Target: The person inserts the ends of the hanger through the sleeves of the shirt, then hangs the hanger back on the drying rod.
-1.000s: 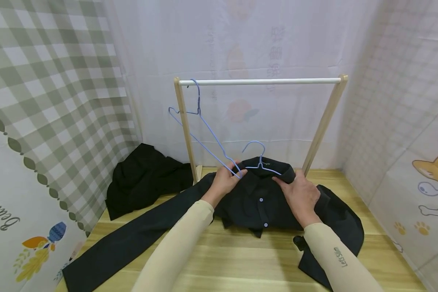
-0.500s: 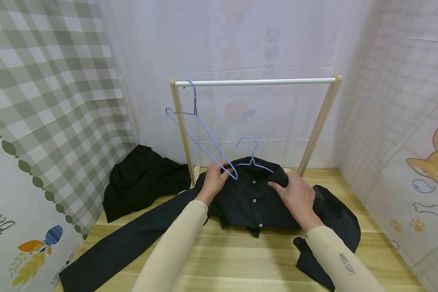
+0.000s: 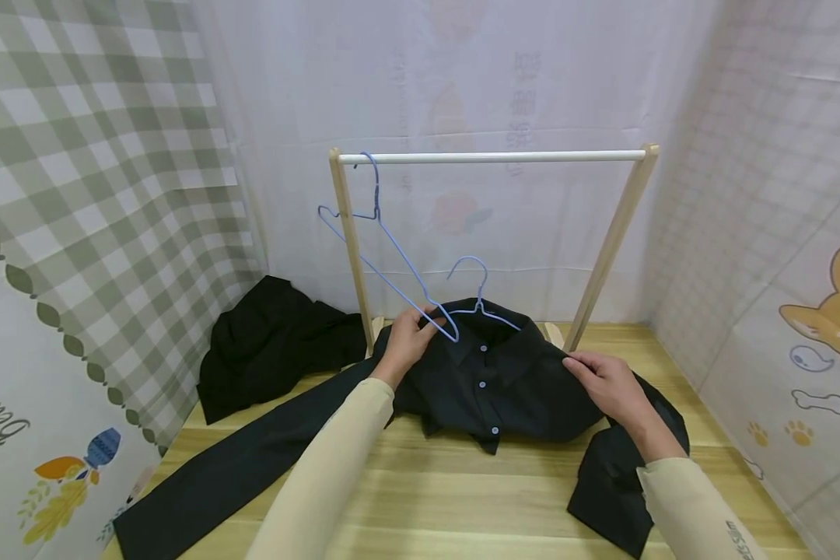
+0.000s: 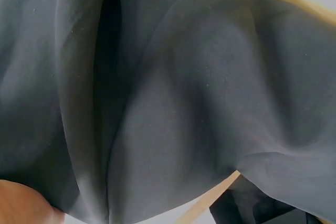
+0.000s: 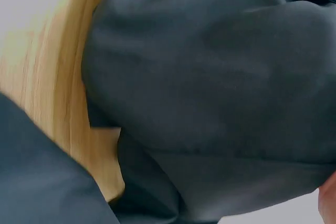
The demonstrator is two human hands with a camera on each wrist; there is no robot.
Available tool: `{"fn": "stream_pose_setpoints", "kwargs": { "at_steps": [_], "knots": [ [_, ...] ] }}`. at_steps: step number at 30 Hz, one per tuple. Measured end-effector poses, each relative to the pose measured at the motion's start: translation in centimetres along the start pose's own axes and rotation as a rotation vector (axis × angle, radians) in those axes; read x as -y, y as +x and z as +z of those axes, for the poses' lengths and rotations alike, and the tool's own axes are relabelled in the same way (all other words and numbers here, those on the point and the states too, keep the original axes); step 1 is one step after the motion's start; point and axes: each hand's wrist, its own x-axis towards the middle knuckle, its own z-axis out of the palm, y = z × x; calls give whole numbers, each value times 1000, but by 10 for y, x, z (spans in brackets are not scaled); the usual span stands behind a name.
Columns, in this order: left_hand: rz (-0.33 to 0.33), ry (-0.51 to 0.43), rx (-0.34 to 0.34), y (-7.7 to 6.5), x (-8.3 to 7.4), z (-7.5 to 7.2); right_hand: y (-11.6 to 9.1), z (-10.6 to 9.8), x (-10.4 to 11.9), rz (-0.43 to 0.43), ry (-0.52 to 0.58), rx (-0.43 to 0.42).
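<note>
A black button-up shirt (image 3: 511,389) lies on the table, its collar propped up around a blue wire hanger (image 3: 481,307) whose hook sticks out above the neck. At the shirt's left shoulder, beside the collar, my left hand (image 3: 407,342) pinches the cloth. My right hand (image 3: 612,385) pinches the other shoulder, well out from the collar. In the left wrist view, dark cloth fills most of the picture and a bit of finger (image 4: 26,205) shows in the corner. The right wrist view holds the shirt's cloth (image 5: 220,87) and a fingertip (image 5: 328,200) at the edge.
A rack with a white rail (image 3: 490,157) and wooden legs stands behind the shirt. From its left end hangs a second blue hanger (image 3: 399,249), its lower end reaching over my left hand. A heap of black cloth (image 3: 273,350) lies at the left on the wooden table (image 3: 434,505).
My right hand has moved from the collar out to the right along the shoulder. The hanger in the collar has shifted slightly left and up, and my left hand has moved slightly left.
</note>
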Motion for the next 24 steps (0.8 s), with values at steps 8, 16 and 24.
{"fn": "stream_pose_setpoints", "kwargs": {
  "at_steps": [8, 16, 24],
  "knots": [
    [95, 203, -128, -6, -1, 10, -8, 4, 7, 35, 79, -151],
    [330, 438, -228, -37, -4, 37, -9, 7, 13, 107, 140, -265],
    [296, 521, 88, -47, -25, 66, -12, 14, 23, 93, 241, -318]
  ]
}}
